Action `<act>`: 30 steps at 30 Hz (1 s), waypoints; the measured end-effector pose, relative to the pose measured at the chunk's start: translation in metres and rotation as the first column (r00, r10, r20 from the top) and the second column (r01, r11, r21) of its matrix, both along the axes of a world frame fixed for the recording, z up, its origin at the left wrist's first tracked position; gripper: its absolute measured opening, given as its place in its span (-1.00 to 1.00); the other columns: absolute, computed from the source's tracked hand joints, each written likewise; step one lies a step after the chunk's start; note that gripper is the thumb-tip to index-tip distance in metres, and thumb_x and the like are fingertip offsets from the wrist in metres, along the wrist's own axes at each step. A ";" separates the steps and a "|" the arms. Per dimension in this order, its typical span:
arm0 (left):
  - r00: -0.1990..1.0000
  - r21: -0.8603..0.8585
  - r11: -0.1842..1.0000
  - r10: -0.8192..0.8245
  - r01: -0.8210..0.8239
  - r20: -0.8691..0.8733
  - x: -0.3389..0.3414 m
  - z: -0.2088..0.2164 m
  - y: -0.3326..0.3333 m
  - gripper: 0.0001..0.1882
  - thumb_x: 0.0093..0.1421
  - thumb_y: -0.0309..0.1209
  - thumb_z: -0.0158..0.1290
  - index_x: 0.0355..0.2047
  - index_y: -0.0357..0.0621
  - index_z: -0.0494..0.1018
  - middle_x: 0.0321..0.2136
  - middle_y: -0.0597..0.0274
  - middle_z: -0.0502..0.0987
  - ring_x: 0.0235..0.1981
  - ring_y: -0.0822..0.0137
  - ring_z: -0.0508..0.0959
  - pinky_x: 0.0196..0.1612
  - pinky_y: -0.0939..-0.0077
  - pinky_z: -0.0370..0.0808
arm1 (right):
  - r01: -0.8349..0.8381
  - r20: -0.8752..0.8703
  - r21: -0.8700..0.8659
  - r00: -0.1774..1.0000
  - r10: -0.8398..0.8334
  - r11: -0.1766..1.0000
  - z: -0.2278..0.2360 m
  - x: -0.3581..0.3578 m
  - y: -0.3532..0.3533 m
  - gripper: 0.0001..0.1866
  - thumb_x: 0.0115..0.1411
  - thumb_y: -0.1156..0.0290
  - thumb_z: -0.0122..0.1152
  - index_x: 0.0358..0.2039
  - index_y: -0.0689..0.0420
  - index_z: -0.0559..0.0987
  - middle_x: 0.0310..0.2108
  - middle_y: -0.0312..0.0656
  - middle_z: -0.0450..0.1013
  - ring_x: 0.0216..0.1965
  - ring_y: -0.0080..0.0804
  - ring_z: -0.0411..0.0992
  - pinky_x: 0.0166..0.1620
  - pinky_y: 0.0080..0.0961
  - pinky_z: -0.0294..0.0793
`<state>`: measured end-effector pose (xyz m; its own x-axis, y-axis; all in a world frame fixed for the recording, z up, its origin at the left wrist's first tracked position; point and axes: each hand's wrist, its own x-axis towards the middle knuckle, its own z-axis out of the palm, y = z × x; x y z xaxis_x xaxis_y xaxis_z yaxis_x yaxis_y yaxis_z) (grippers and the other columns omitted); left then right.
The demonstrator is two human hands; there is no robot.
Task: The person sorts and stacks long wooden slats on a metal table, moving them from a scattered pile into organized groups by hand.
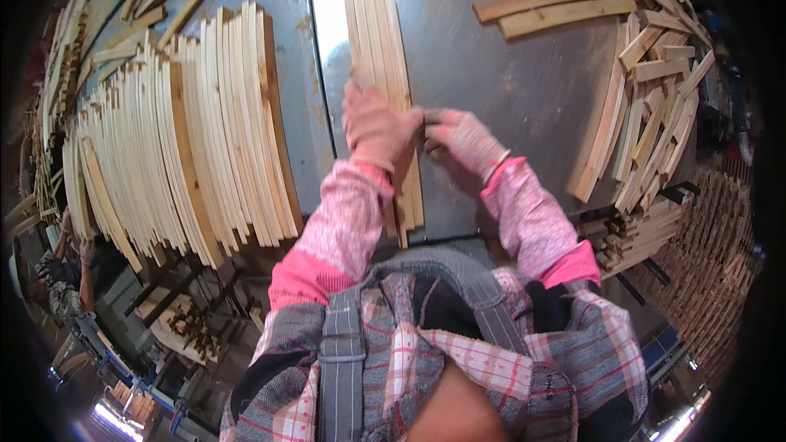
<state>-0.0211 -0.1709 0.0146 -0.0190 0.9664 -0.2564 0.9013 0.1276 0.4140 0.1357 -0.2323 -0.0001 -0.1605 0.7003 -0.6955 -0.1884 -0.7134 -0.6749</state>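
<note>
A small bundle of pale wooden strips (pixel 385 49) lies lengthwise on the metal table (pixel 524 106) in front of me. Wrapped over the top of these strips is my left hand (pixel 378 124), in a pinkish work glove, with its thumb toward the right edge. My right hand (pixel 465 141), gloved too, is closed just right of the bundle, its fingertips close to the left thumb. What its fingers hold, if anything, is hidden. Below my hands, the near ends of the strips reach the table's front edge.
A wide row of upright-set strips (pixel 188 131) fills the left. Loose curved strips (pixel 565 16) lie at the far right, with a jumbled pile (pixel 655 106) beside them. Stacked wood (pixel 712 237) stands at lower right. Another person's hand (pixel 86 250) touches the row's left end.
</note>
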 end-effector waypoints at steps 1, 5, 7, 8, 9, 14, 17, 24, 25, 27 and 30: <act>0.999 -0.026 0.999 0.029 -0.028 0.017 0.001 0.009 0.005 0.21 -0.15 -0.03 0.40 0.34 -0.45 0.01 0.18 -0.32 0.29 0.21 -0.14 0.35 0.24 0.16 0.36 | 0.062 -0.026 -0.042 0.998 -0.063 0.997 0.000 0.006 -0.007 -0.69 0.20 0.48 0.12 -0.04 0.19 0.61 -0.45 -0.31 0.47 -0.49 -0.57 0.37 -0.41 -0.59 0.39; 0.860 -0.133 0.987 0.142 -0.088 0.489 -0.041 -0.007 0.037 -0.06 -0.09 -0.23 0.34 0.24 -0.41 0.19 -0.02 -0.18 0.48 0.01 0.04 0.53 0.09 0.24 0.50 | -0.150 0.086 0.069 0.986 0.144 0.986 0.004 0.023 -0.035 -0.65 0.23 0.40 0.16 0.02 0.19 0.59 -0.34 -0.19 0.54 -0.39 -0.49 0.47 -0.31 -0.54 0.48; 0.162 -0.338 0.941 0.330 0.025 0.930 -0.065 -0.004 0.051 -0.71 0.09 -0.41 0.13 -0.19 -0.30 0.48 -0.39 0.15 0.55 -0.33 0.27 0.61 -0.15 0.36 0.61 | -0.564 0.206 0.209 0.824 0.527 0.799 -0.006 0.012 -0.061 -0.61 0.24 0.30 0.18 0.05 0.16 0.59 -0.22 -0.11 0.57 -0.21 -0.38 0.52 -0.13 -0.46 0.51; -0.008 -0.436 0.900 0.436 0.027 0.900 -0.081 -0.011 0.057 -0.63 0.09 -0.37 0.11 -0.13 -0.36 0.46 -0.34 0.04 0.58 -0.34 0.20 0.63 -0.19 0.32 0.64 | -0.695 0.237 0.217 0.719 0.653 0.686 -0.005 0.000 -0.070 -0.59 0.24 0.25 0.18 0.07 0.14 0.59 -0.15 -0.08 0.58 -0.11 -0.32 0.54 -0.02 -0.42 0.50; -0.182 -0.526 0.849 0.525 0.047 0.831 -0.098 -0.017 0.062 -0.55 0.10 -0.33 0.09 -0.07 -0.41 0.45 -0.30 -0.07 0.60 -0.36 0.12 0.65 -0.24 0.28 0.67 | -0.750 0.170 0.106 0.660 0.731 0.653 0.012 -0.021 -0.081 -0.56 0.25 0.19 0.19 0.08 0.12 0.58 -0.05 -0.04 0.58 0.02 -0.26 0.52 0.11 -0.37 0.47; -0.404 -0.344 0.899 0.430 0.269 0.807 -0.150 0.012 0.073 -0.24 0.13 -0.04 0.10 0.12 -0.50 0.33 -0.22 -0.27 0.56 -0.30 0.02 0.66 -0.28 0.22 0.72 | -0.878 0.128 -0.019 0.473 0.872 0.479 0.003 -0.084 -0.127 -0.40 0.29 -0.05 0.06 0.20 0.09 0.50 0.12 0.02 0.49 0.17 -0.05 0.42 0.25 -0.32 0.32; -0.529 -0.218 0.936 0.337 0.275 0.779 -0.174 0.029 0.077 -0.18 0.08 0.02 0.17 0.15 -0.42 0.31 -0.26 -0.18 0.56 -0.31 0.07 0.66 -0.26 0.28 0.72 | -0.837 0.136 0.007 0.542 0.829 0.547 0.007 -0.094 -0.125 -0.40 0.28 -0.04 0.08 0.18 0.11 0.51 0.11 0.04 0.49 0.17 -0.05 0.42 0.24 -0.32 0.33; 0.037 -0.048 0.974 0.057 -0.221 0.998 -0.264 0.050 0.083 -0.71 0.14 -0.30 0.20 -0.21 -0.24 0.52 -0.35 0.15 0.57 -0.24 0.34 0.57 -0.27 0.41 0.61 | -0.700 0.173 -0.119 0.684 0.709 0.704 0.023 -0.130 -0.103 -0.45 0.23 0.12 0.14 0.16 0.17 0.52 0.05 0.01 0.54 0.12 -0.17 0.47 0.18 -0.36 0.38; 0.024 -0.162 0.957 0.172 -0.241 0.985 -0.277 0.059 0.085 -0.82 0.16 -0.40 0.20 -0.27 -0.21 0.55 -0.39 0.19 0.56 -0.29 0.35 0.55 -0.30 0.41 0.57 | -0.654 0.138 -0.120 0.734 0.665 0.747 0.022 -0.133 -0.101 -0.45 0.23 0.14 0.15 0.16 0.18 0.52 0.05 -0.01 0.54 0.11 -0.20 0.47 0.18 -0.37 0.38; 0.484 -0.165 0.968 0.237 -0.188 0.842 -0.310 0.068 0.087 -0.83 0.12 -0.49 0.14 -0.25 -0.23 0.53 -0.46 0.24 0.53 -0.35 0.30 0.59 -0.28 0.39 0.55 | -0.639 0.155 -0.137 0.741 0.654 0.757 0.018 -0.141 -0.096 -0.46 0.22 0.18 0.16 0.14 0.21 0.53 0.02 -0.04 0.56 0.07 -0.26 0.49 0.16 -0.42 0.39; 0.873 -0.013 0.960 0.259 -0.279 0.414 -0.321 0.086 0.061 -0.31 -0.04 -0.41 0.22 0.13 -0.38 0.33 -0.19 0.00 0.55 -0.20 0.12 0.59 -0.15 0.35 0.55 | -0.625 0.227 -0.096 0.744 0.629 0.775 0.015 -0.147 -0.087 -0.45 0.22 0.17 0.17 0.14 0.24 0.52 -0.02 -0.02 0.58 0.04 -0.26 0.52 0.15 -0.43 0.40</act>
